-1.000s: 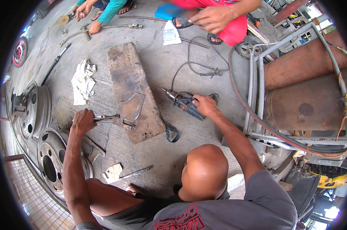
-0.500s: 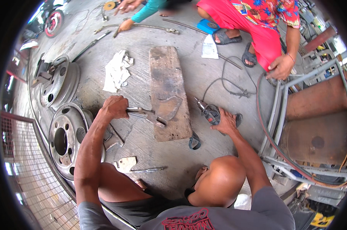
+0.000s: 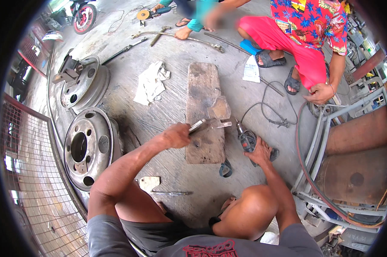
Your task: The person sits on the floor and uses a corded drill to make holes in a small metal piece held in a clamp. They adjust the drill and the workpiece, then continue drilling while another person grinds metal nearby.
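Observation:
My left hand (image 3: 176, 135) grips silver pliers (image 3: 197, 126) that clamp a small bent metal plate (image 3: 219, 112). The plate rests on a worn wooden plank (image 3: 203, 92) lying on the concrete floor. My right hand (image 3: 258, 150) is closed around a dark electric drill (image 3: 246, 139) just right of the plank. The drill's bit points left at the plate's edge. A black cord (image 3: 268, 112) runs from the drill across the floor.
Two steel wheel rims (image 3: 87, 145) (image 3: 81, 85) lie at the left beside a wire mesh fence (image 3: 28, 171). A white rag (image 3: 151, 81) lies near the plank. A person in a red floral shirt (image 3: 313, 25) squats at the far right. A metal frame (image 3: 326, 141) holds a rusty tank (image 3: 356, 171).
The view has swung, so the plank now sits nearer the middle. The drill bit has come closer to the clamped plate. Both hands keep their hold.

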